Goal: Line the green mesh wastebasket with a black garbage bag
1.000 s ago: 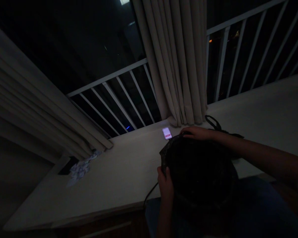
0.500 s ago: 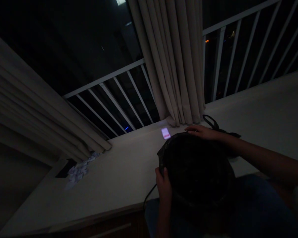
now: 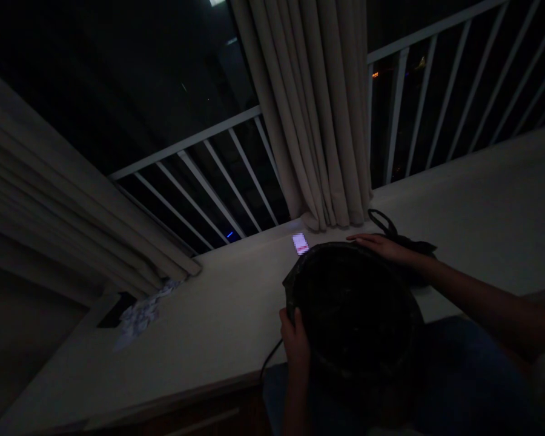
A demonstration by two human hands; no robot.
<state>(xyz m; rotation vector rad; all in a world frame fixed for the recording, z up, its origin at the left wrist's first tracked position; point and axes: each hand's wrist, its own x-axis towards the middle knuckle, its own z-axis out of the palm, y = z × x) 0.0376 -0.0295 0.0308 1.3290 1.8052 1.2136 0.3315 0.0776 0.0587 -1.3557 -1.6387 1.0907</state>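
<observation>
A round, dark trash bin (image 3: 354,315) with its mouth turned up toward me sits at my lap; a dark plastic liner seems to fold over its rim. My left hand (image 3: 296,336) grips the rim on the left side, thumb on top. At the far right of the rim is my right hand (image 3: 381,247), its fingers laid along the edge with the tips toward the left. The inside of the bin is too dark to make out. Just beyond the rim lies a lit phone (image 3: 300,243) with a blurred screen.
A pale window ledge (image 3: 227,309) runs across in front of me. Crumpled white papers (image 3: 140,315) and a dark flat object (image 3: 117,310) lie at left. A dark strapped item (image 3: 415,248) is behind my right hand. Curtains (image 3: 313,121) and a white railing (image 3: 186,145) stand beyond.
My right hand has slid a little to the right along the rim, its fingers straighter. My left hand keeps its hold. The whole view has shifted slightly.
</observation>
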